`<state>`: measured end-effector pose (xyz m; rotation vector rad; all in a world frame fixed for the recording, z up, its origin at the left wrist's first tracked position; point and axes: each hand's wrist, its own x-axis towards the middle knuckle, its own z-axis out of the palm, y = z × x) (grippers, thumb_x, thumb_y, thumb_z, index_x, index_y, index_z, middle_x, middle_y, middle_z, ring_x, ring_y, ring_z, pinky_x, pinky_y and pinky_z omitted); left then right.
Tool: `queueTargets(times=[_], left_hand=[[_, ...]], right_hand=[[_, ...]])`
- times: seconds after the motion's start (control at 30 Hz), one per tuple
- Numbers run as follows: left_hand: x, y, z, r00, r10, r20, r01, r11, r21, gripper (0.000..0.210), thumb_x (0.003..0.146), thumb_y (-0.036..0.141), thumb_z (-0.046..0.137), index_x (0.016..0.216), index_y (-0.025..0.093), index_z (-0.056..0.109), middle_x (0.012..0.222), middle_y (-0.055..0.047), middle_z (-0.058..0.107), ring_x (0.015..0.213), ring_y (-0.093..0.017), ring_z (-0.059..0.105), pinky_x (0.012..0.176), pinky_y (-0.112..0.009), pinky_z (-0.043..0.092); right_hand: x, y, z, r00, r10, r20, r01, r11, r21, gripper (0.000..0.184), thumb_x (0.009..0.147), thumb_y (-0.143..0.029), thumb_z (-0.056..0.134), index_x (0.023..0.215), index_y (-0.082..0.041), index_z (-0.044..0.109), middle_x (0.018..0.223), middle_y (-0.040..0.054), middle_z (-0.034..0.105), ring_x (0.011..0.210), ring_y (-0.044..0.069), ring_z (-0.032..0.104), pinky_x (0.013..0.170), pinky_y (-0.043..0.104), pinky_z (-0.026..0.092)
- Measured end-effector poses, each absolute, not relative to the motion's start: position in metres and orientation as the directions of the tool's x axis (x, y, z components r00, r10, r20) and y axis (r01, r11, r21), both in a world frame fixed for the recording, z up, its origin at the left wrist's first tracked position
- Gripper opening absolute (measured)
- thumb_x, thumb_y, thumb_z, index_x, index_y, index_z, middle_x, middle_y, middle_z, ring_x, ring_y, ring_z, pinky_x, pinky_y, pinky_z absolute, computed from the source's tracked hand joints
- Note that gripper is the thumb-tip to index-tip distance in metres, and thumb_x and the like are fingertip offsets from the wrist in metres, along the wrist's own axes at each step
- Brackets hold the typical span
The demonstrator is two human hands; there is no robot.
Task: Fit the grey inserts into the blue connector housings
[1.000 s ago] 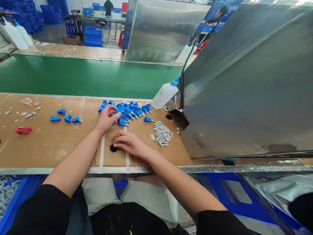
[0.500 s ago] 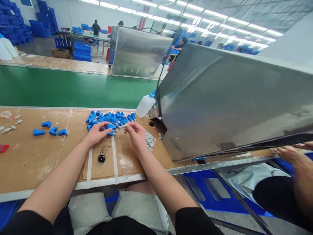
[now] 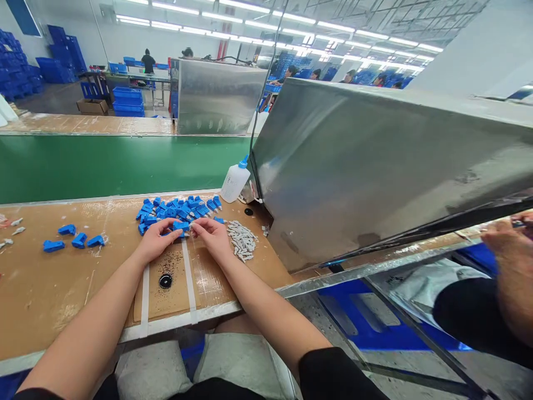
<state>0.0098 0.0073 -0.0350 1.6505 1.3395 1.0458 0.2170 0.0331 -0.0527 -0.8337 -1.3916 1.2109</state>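
My left hand (image 3: 158,240) is closed round a small blue plastic part (image 3: 180,226), held level above the bench. Close against its right end, my right hand (image 3: 210,236) pinches a small pale grey piece (image 3: 192,226), mostly covered by the fingertips. Just behind both hands spreads a heap of blue plastic parts (image 3: 175,208), some with grey tips sticking out. A pile of slim grey pieces (image 3: 242,240) lies right of my right hand. In front of my left hand, a round black dish (image 3: 165,281) sits among dark specks on the cardboard.
Several blue parts (image 3: 79,240) lie apart on the left. A white squeeze bottle (image 3: 235,182) with a blue cap stands behind the grey pile. A large metal panel (image 3: 375,178) blocks the right side. Beyond the bench runs a green belt (image 3: 104,166). A co-worker's hand (image 3: 506,239) shows far right.
My right hand has come left from beside the heap to meet the blue part in my left hand. The camera view has shifted slightly; more of the grey pile shows.
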Motion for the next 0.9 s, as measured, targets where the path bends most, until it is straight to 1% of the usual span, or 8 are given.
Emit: queueTargets(times=[0.07,0.13,0.23,0.33,0.43,0.5,0.63,0.9], left_hand=[[0.009,0.006,-0.032,0.115,0.984,0.138,0.400,-0.173,0.900,0.047,0.084,0.055,0.071,0.115,0.020,0.073,0.086,-0.003,0.072,0.077,-0.019,0.063,0.077,-0.031,0.050],[0.007,0.006,-0.028,0.131,0.981,0.143,0.447,-0.187,0.875,0.046,0.084,0.055,0.071,0.114,0.021,0.075,0.093,-0.005,0.074,0.085,-0.021,0.065,0.083,-0.033,0.051],[0.000,0.007,-0.023,0.188,0.974,0.123,0.478,-0.201,0.855,0.046,0.081,0.054,0.075,0.111,0.020,0.076,0.096,-0.007,0.075,0.090,-0.024,0.067,0.085,-0.035,0.052],[-0.005,0.011,-0.018,0.114,0.980,0.161,0.361,-0.192,0.912,0.041,0.084,0.054,0.072,0.103,0.019,0.077,0.076,-0.005,0.069,0.072,-0.019,0.064,0.070,-0.030,0.053],[0.001,0.015,-0.015,-0.186,0.949,0.254,0.052,-0.248,0.967,0.038,0.091,0.055,0.062,0.091,0.019,0.073,0.058,0.001,0.050,0.054,-0.012,0.050,0.047,-0.022,0.040],[0.011,0.015,-0.014,-0.286,0.929,0.236,-0.130,-0.282,0.951,0.037,0.092,0.055,0.060,0.089,0.019,0.069,0.056,0.003,0.043,0.051,-0.012,0.046,0.041,-0.021,0.034],[0.028,0.010,-0.017,-0.205,0.956,0.212,-0.255,-0.261,0.931,0.036,0.095,0.053,0.056,0.088,0.020,0.065,0.058,0.003,0.041,0.053,-0.012,0.048,0.045,-0.021,0.039],[0.031,0.008,-0.024,-0.006,0.969,0.247,-0.296,-0.238,0.925,0.032,0.097,0.050,0.054,0.096,0.020,0.064,0.058,0.003,0.041,0.054,-0.012,0.048,0.049,-0.022,0.038]], right_hand=[[0.223,0.034,-0.052,-0.261,0.907,0.331,0.034,0.351,-0.936,0.024,0.093,-0.043,0.067,0.094,-0.019,0.071,0.077,0.0022,0.069,0.069,0.016,0.061,0.071,0.029,0.050],[0.230,0.035,-0.049,-0.376,0.840,0.391,0.225,0.492,-0.841,0.022,0.100,-0.038,0.059,0.095,-0.019,0.070,0.081,0.0031,0.068,0.074,0.016,0.061,0.075,0.029,0.048],[0.238,0.034,-0.047,-0.539,0.753,0.379,0.371,0.616,-0.695,0.024,0.105,-0.030,0.049,0.094,-0.018,0.066,0.085,0.0049,0.068,0.080,0.017,0.061,0.078,0.028,0.046],[0.232,0.028,-0.050,-0.586,0.722,0.367,0.399,0.652,-0.645,0.021,0.106,-0.027,0.048,0.096,-0.016,0.063,0.090,0.0066,0.069,0.083,0.018,0.062,0.077,0.028,0.046],[0.215,0.019,-0.056,-0.624,0.676,0.393,0.393,0.706,-0.590,0.019,0.106,-0.027,0.049,0.100,-0.016,0.063,0.093,0.0084,0.069,0.087,0.019,0.063,0.079,0.027,0.046],[0.204,0.014,-0.060,-0.661,0.630,0.409,0.387,0.752,-0.533,0.020,0.106,-0.028,0.049,0.098,-0.015,0.063,0.094,0.0095,0.069,0.087,0.019,0.064,0.078,0.028,0.046],[0.193,0.009,-0.066,-0.702,0.566,0.433,0.384,0.813,-0.439,0.023,0.107,-0.029,0.048,0.097,-0.015,0.064,0.091,0.0096,0.068,0.083,0.020,0.063,0.075,0.029,0.045],[0.194,0.012,-0.081,-0.744,0.500,0.443,0.372,0.861,-0.346,0.015,0.104,-0.021,0.050,0.100,-0.015,0.063,0.088,0.0077,0.066,0.079,0.019,0.060,0.072,0.030,0.043]])
